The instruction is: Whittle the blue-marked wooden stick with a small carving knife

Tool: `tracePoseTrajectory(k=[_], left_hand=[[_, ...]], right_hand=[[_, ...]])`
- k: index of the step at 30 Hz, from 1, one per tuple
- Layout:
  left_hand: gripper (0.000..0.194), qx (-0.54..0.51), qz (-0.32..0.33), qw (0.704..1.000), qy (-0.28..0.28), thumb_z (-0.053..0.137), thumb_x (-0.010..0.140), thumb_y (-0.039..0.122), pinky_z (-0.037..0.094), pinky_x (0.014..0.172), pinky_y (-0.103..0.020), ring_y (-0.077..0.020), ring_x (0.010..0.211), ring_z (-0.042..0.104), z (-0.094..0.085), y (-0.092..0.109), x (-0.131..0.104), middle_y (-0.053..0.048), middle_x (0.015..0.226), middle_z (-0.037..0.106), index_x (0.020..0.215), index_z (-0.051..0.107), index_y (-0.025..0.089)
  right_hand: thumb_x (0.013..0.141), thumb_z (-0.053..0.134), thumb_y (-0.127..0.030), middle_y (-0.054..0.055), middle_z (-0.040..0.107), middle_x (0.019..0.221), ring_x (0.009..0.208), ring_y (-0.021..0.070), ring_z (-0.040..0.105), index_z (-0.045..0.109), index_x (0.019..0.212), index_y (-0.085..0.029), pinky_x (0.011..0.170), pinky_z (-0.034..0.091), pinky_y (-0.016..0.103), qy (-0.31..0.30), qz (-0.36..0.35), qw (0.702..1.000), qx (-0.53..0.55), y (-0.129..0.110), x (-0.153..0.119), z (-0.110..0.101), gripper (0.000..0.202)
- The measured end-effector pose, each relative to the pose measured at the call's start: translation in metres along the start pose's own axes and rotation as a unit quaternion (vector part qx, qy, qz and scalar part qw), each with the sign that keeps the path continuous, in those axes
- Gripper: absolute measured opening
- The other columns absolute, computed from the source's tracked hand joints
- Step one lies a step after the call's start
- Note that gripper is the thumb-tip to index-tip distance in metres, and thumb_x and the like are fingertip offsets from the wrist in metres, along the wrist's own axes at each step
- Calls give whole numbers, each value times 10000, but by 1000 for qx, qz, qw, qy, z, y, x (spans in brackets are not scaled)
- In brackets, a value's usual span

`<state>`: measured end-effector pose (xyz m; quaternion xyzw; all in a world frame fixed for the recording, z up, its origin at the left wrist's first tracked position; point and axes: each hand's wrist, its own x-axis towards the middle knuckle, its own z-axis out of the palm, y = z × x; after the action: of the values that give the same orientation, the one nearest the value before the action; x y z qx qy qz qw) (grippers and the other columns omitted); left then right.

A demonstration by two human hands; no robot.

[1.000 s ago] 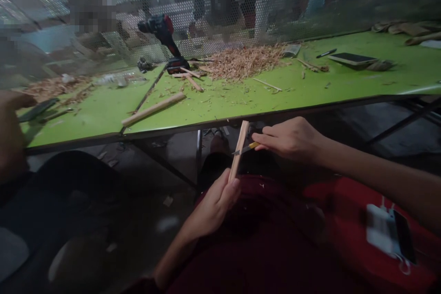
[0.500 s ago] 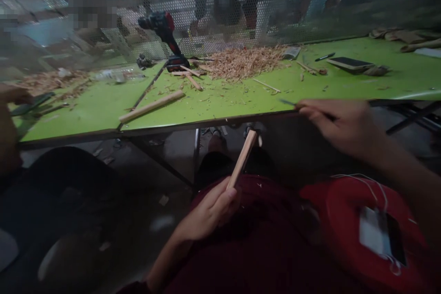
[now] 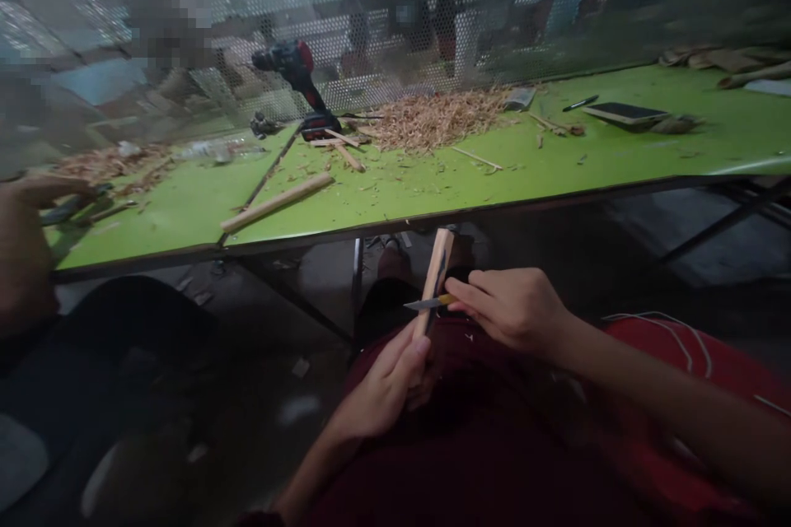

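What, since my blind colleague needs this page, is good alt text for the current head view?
A person's left hand grips a wooden stick while the right hand holds a knife across it. Beyond, a green table bears a power drill and a pile of wood shavings.

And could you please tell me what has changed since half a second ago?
The right hand has swung leftward and down, bringing the knife across the wooden strip. Nothing was let go; the left hand still grips the strip, and the drill hasn't moved.
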<state>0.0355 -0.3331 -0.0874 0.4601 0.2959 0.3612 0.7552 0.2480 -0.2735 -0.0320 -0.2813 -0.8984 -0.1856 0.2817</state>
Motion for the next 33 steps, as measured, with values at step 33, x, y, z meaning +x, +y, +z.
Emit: tracePoseTrajectory(k=[33], left_hand=[[344,-156,86,981,79,409,954,454,242,342,-154,-41,409,216,-28,2,-1,63,584,353,746,425,182]], right_hand=[[865,585,-455,51,724,885,854,222,659,712,905,-193,779,526,354,-144,372,831,387,43,-46,33,294]])
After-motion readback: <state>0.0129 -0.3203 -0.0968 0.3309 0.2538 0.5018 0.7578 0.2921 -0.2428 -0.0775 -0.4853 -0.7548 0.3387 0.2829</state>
